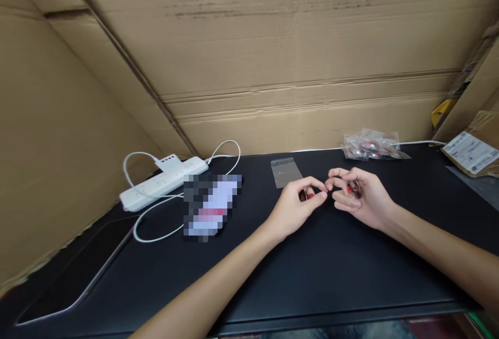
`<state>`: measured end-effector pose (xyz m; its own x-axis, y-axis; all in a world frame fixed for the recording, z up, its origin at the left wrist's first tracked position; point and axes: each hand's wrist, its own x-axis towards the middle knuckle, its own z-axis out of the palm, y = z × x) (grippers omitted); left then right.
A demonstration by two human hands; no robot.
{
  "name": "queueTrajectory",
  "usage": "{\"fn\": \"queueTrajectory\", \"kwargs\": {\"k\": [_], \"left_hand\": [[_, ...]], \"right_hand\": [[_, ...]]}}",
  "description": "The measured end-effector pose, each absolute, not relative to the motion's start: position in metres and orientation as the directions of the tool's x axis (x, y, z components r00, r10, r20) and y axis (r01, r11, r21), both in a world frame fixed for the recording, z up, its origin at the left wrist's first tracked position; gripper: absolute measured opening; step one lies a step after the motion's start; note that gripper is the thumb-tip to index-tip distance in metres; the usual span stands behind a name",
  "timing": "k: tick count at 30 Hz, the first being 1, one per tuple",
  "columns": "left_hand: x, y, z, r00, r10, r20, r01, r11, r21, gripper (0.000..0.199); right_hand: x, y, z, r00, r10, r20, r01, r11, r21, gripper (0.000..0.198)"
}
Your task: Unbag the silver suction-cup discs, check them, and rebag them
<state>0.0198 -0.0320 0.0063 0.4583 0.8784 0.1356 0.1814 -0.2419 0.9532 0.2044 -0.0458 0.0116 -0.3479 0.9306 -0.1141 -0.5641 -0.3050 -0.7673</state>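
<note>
My left hand is curled over the black tabletop, its thumb and fingertips drawn together. A small item with a red part shows within its fingers. Close beside it, fingertips almost touching, my right hand is bent around a small red and shiny item. The fingers cover most of both items, so their kind cannot be made out. Just behind my left hand a flat transparent plastic bag lies on the table. Farther back on the right is a pile of small transparent bags with red and silvery pieces inside.
A white power strip with a charging cable stands at the left, near a blurred-out phone-like object. A dark tablet-like slab lies front left. Cardboard walls enclose the table. A labelled package sits at right.
</note>
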Motion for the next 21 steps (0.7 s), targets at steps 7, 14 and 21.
{"fn": "queueTrajectory", "kwargs": {"k": [7,14,21], "left_hand": [[0.024,-0.046,0.013,0.410,0.843,0.347,0.381,-0.505,0.775,0.019],[0.028,-0.049,0.014,0.516,0.775,0.365,0.305,-0.564,0.767,0.019],[0.027,-0.048,0.012,0.526,0.776,0.348,0.296,-0.551,0.780,0.019]], "right_hand": [[0.189,-0.051,0.009,-0.203,0.962,-0.182,-0.432,-0.255,-0.865,0.015],[0.182,-0.054,0.007,-0.202,0.972,-0.121,-0.330,-0.184,-0.926,0.015],[0.183,-0.056,0.008,-0.279,0.953,-0.116,-0.333,-0.209,-0.919,0.012]]}}
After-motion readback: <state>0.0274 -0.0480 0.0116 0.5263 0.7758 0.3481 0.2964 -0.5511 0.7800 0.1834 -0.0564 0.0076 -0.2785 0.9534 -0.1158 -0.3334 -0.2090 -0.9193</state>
